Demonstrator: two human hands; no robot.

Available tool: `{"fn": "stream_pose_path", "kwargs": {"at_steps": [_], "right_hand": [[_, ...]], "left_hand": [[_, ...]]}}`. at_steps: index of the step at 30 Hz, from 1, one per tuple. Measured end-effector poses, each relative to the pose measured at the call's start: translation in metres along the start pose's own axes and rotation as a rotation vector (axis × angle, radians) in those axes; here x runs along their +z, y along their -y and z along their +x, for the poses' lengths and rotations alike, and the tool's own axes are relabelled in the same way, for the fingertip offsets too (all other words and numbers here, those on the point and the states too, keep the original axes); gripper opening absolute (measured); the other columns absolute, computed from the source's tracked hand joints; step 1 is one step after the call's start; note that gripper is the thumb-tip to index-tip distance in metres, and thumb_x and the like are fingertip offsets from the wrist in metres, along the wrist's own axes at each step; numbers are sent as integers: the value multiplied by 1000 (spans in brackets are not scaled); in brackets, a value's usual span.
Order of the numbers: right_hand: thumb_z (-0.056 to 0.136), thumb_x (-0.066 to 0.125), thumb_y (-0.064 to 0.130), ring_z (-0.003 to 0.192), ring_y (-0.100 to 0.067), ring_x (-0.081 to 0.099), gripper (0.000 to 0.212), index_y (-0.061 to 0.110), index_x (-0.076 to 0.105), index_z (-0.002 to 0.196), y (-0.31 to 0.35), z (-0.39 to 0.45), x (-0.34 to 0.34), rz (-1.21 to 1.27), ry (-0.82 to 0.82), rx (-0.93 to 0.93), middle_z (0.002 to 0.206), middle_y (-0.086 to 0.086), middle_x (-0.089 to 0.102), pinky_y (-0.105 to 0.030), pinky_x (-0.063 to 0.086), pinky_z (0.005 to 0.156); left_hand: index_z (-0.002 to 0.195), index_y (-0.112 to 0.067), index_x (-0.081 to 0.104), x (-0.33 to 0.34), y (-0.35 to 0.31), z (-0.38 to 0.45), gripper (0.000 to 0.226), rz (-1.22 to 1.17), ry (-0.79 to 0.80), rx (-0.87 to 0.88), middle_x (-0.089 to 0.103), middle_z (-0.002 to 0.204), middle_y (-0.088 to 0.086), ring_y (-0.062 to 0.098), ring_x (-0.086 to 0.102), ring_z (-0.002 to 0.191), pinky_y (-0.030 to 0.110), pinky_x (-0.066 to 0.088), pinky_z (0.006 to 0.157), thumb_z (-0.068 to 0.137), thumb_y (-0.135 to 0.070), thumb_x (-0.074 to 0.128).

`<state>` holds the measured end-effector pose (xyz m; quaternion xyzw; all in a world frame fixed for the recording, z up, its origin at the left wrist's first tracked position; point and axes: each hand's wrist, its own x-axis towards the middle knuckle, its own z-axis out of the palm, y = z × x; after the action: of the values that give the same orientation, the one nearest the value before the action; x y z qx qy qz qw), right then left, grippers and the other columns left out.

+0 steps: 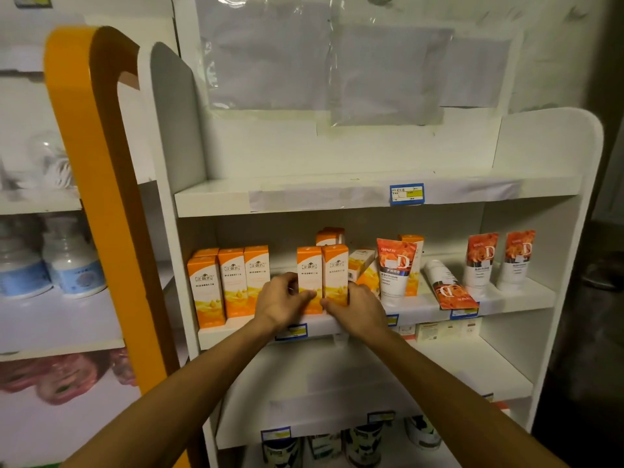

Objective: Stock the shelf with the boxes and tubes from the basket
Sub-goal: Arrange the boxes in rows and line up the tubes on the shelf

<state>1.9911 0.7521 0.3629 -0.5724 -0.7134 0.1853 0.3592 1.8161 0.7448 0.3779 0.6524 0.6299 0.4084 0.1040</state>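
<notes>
Left grip (283,300) and right grip (354,305) clamped on pair of upright orange boxes (322,278), held between them on middle shelf (422,307).

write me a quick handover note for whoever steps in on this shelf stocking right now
Left hand and right hand: together clasping two upright orange boxes at the middle shelf front edge.
Done: three orange boxes stand in a row at left; three tubes stand at right.
Left: close the gap between the box groups, right the tipped boxes behind and the fallen tube. Basket is out of view.
</notes>
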Motion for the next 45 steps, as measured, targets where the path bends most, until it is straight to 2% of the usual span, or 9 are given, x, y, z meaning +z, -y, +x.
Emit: {"fn": "stream_pose_path", "kwargs": {"at_steps": [6,10,14,16,19,26,35,39,45], "right_hand": [[95,62,34,119,-20,57,43,20,54,136,-3,-5,-2,18,45,-70,134,1,59,-34,50,96],[95,63,29,122,-21,59,46,20,52,140,1,-9,1,134,46,-52,136,0,61,-41,52,101],[92,69,25,116,-19,63,51,20,50,139,8,-15,4,228,2,-42,133,1,63,-43,54,97],[92,69,25,114,-19,65,49,19,51,138,12,-16,7,246,1,-44,131,1,64,-42,56,95],[93,68,26,113,-18,66,45,21,53,135,17,-18,12,273,16,-50,129,1,66,-44,57,94],[94,66,29,106,-18,69,45,21,53,136,30,-23,25,292,24,-49,125,0,69,-45,58,90],[93,67,24,103,-16,69,43,16,55,134,37,-27,30,334,23,-26,123,-3,69,-32,58,85],[92,68,25,103,-18,69,46,15,54,135,44,-27,36,318,21,-23,124,-4,69,-39,59,88],[93,67,31,105,-18,69,44,16,55,133,57,-29,50,267,26,-21,125,-3,68,-37,58,89]], "left_hand": [[124,-21,65,-4,5,-8,43,23,-38,-2,72,113,-2,16,66,97,33,59,83,89,-44,71],[123,-19,68,-10,4,-13,41,24,-44,6,73,113,-2,15,67,97,32,59,82,89,-42,72],[125,-19,67,-18,6,-20,42,62,-60,22,73,112,-1,15,67,94,29,58,77,90,-41,71],[123,-19,67,-21,8,-25,40,80,-92,17,74,107,-1,14,67,90,28,58,74,90,-40,72],[117,-19,71,-27,11,-31,37,92,-147,6,75,101,-1,14,68,87,34,60,76,88,-42,72],[119,-19,72,-36,20,-45,37,64,-196,19,75,110,-2,11,70,96,28,60,82,88,-38,74],[123,-14,65,-44,19,-54,39,32,-253,-47,67,112,2,15,63,97,27,54,81,89,-29,75],[121,-15,59,-47,22,-59,37,1,-283,-74,67,109,2,16,64,96,27,56,79,89,-25,75],[119,-18,56,-58,29,-64,34,72,-291,-75,63,111,-1,15,63,98,29,57,81,90,-27,73]]}}
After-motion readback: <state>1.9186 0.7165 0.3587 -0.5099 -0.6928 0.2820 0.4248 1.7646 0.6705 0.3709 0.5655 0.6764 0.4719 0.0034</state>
